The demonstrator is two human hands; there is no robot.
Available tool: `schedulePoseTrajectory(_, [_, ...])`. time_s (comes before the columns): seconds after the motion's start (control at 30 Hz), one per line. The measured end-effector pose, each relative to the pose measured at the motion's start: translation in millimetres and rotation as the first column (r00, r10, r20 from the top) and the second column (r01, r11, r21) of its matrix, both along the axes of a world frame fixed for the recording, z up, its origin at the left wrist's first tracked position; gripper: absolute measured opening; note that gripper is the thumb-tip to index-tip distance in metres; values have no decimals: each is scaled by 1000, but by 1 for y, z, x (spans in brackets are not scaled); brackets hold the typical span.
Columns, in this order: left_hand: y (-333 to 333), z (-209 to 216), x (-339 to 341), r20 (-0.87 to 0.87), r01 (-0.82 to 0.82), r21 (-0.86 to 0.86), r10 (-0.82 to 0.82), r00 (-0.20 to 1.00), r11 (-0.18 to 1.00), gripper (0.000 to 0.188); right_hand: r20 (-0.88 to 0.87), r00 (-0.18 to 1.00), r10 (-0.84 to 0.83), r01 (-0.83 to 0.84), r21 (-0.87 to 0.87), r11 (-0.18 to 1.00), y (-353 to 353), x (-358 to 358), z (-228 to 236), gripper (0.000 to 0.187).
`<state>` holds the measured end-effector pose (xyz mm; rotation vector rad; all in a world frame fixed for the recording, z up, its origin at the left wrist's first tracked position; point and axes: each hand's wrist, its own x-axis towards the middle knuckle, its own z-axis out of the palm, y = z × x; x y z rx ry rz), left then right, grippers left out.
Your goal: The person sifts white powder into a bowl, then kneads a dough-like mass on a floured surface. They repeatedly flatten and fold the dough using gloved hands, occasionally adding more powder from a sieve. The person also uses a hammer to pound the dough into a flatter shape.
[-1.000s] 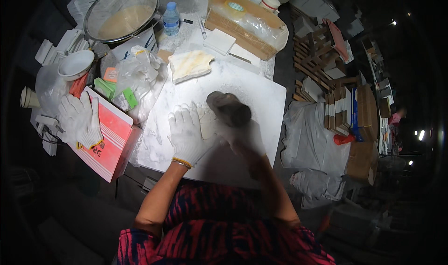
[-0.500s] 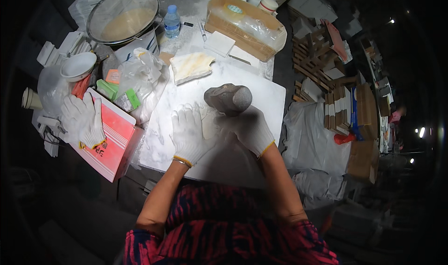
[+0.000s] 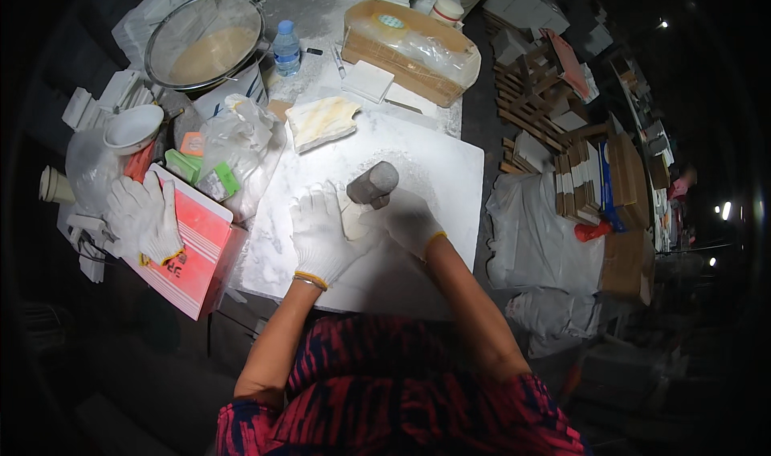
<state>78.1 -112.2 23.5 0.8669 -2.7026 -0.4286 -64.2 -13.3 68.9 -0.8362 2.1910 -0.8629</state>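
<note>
My right hand (image 3: 408,225), in a white knitted glove with a yellow cuff, is closed round a grey mallet (image 3: 372,185) with a thick, cylindrical head. The handle is hidden in the glove. Beside it my left hand (image 3: 321,231), gloved the same way, lies flat with its fingers stretched forward. Between the two hands, close to the left thumb, a pale flat piece (image 3: 353,220) shows in part under the mallet head. Both hands are over a white marble-like slab (image 3: 273,251), dusted with whitish powder (image 3: 414,173) just beyond the mallet.
A rough-edged, yellow-veined stone piece (image 3: 324,122) lies beyond my hands. Behind it stand a water bottle (image 3: 286,48), an open cardboard box (image 3: 401,75) and a large round sieve (image 3: 206,81). At left are a plastic bag (image 3: 245,131) and spare gloves (image 3: 140,215) on a red box (image 3: 210,243).
The mallet head has moved left and nearer to me, and now stands beside my left fingers. My right hand has shifted left with it. My left hand stays flat on the slab.
</note>
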Motion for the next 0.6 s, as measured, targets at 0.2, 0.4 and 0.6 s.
schedulePoseTrajectory(0.2, [2, 5, -4, 54, -82, -72, 86, 995, 994, 113, -7, 997, -83, 82, -125, 989, 0, 21, 75, 28])
schedulePoseTrajectory(0.4, [-4, -13, -6, 16, -31, -99, 33, 999, 995, 108, -104, 989, 108, -77, 267, 961, -6, 15, -11, 44])
schedulePoseTrajectory(0.6, [2, -4, -14, -8, 24, -54, -24, 1000, 998, 105, 103, 995, 8, -23, 149, 989, 1, -7, 25, 34])
